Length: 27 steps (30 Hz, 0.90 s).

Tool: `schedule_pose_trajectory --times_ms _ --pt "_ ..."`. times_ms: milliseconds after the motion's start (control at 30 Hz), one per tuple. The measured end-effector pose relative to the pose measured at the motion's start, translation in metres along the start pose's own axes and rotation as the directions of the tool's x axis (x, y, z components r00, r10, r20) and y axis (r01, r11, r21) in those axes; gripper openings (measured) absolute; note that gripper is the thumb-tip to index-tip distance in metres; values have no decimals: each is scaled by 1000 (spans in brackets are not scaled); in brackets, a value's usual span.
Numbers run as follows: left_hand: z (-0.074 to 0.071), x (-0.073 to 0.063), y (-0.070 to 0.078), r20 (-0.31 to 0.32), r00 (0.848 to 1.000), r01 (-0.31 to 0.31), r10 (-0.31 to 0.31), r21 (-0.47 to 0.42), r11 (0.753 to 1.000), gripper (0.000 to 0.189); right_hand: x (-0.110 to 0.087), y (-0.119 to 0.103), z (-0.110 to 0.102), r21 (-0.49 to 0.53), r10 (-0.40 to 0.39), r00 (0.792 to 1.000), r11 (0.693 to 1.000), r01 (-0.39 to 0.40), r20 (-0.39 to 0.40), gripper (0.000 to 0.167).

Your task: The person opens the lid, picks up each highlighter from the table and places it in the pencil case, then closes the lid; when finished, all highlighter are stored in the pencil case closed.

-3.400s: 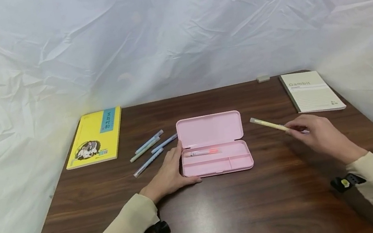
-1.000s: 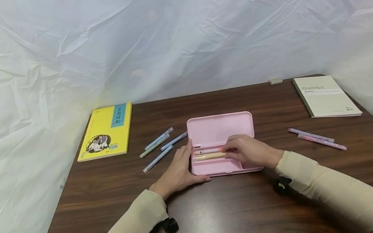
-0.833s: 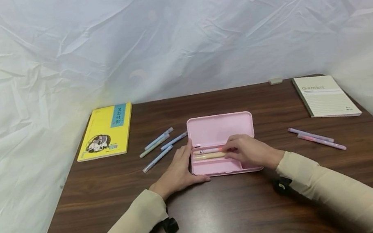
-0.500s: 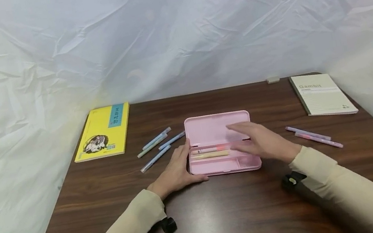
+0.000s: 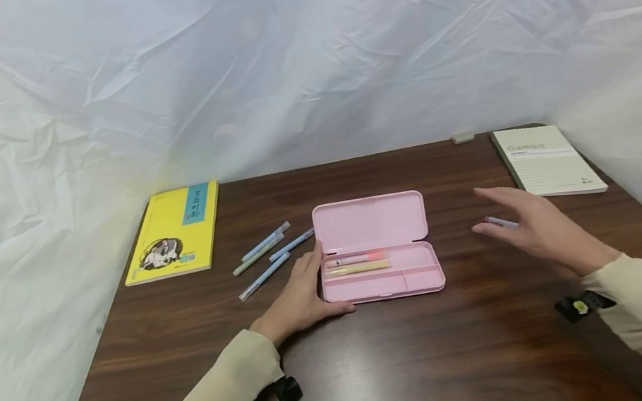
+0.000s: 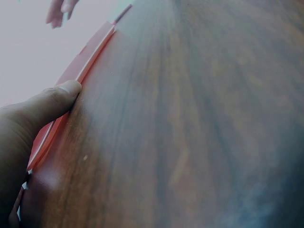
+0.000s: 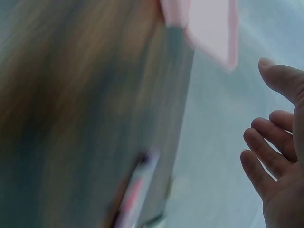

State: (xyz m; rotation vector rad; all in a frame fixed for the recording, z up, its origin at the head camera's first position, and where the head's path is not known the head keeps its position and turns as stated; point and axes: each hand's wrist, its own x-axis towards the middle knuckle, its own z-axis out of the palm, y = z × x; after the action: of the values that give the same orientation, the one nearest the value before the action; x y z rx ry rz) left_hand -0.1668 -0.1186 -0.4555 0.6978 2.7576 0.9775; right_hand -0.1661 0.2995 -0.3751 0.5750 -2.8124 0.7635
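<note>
In the head view an open pink pencil case (image 5: 370, 222) lies at mid-table. My left hand (image 5: 296, 299) grips its left end, fingers along the side and thumb (image 6: 66, 90) at the front edge. Inside its rear compartment lie a pink-orange marker (image 5: 354, 260) and a yellow marker (image 5: 359, 268). To the right, my right hand (image 5: 535, 227) is above the table, thumb and fingers spread and holding nothing. It mostly hides the pens beneath it; one purple pen's end (image 5: 500, 222) shows. The right wrist view has a blurred purple-pink pen (image 7: 135, 192).
Several blue and green pens lie left of the case, among them a blue pen (image 5: 265, 276) and a green pen (image 5: 257, 255). A yellow book (image 5: 172, 234) is at the far left, a Gambit notebook (image 5: 548, 160) at the far right. A small pale block (image 5: 463, 138) sits at the back edge.
The yellow marker went into the case beside the pink-orange one. My right hand let go of it and moved right, over the purple pens. My left hand stays on the case.
</note>
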Motion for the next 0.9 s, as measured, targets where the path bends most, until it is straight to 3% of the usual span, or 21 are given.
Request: schedule_pose_trajectory --times_ms 167,433,900 --pt "0 -3 -1 -4 1000 6 -6 -7 1000 131 -27 32 -14 -45 134 991 990 -133 14 72" --pt "-1 -3 -3 -14 1000 0 0 7 1000 131 -53 67 -24 -150 209 978 966 -209 -19 70" --pt "0 1 -1 -7 1000 -25 25 0 1000 131 -78 99 -17 -174 286 957 945 -275 40 64"
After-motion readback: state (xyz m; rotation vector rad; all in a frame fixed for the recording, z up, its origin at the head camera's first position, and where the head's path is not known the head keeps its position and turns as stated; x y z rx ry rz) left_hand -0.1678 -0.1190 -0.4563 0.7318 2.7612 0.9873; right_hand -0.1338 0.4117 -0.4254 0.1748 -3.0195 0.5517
